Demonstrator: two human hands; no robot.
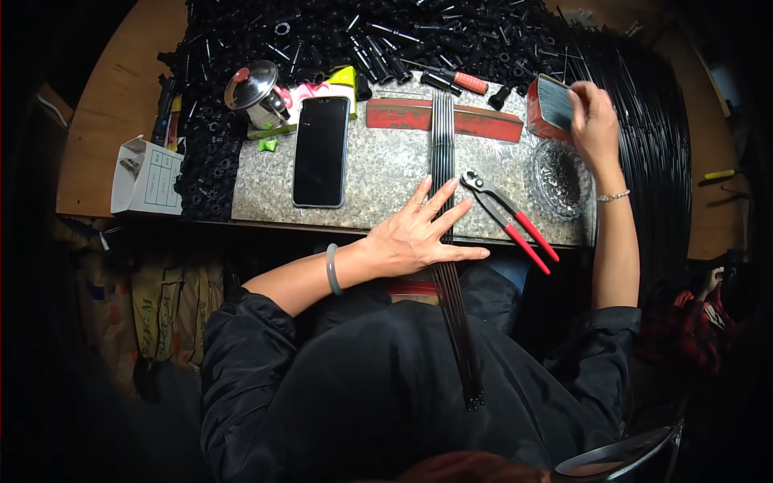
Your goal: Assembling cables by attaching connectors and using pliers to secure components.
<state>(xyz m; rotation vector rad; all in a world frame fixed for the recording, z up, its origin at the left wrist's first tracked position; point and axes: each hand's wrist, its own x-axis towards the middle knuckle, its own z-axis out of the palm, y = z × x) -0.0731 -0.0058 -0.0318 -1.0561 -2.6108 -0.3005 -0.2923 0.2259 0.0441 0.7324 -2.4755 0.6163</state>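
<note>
My left hand (409,233) lies flat with fingers spread across a bundle of thin black rods (442,153). The rods' far ends rest over a red metal bar (491,125), and their near ends hang down over my lap. My right hand (594,121) is at the edge of a red tin (547,121) filled with thin grey pieces, its fingers curled together. What the fingertips pinch, if anything, is too small to make out. End cutting pincers (515,225) with red handles lie between the rods and a round glass dish (557,181).
Left of the rods lies a black phone (320,153), beside a metal-lidded container (262,92). Black plastic parts (322,40) are heaped along the back. A long mass of black rods (644,145) runs down the right side. A white box (146,177) stands far left.
</note>
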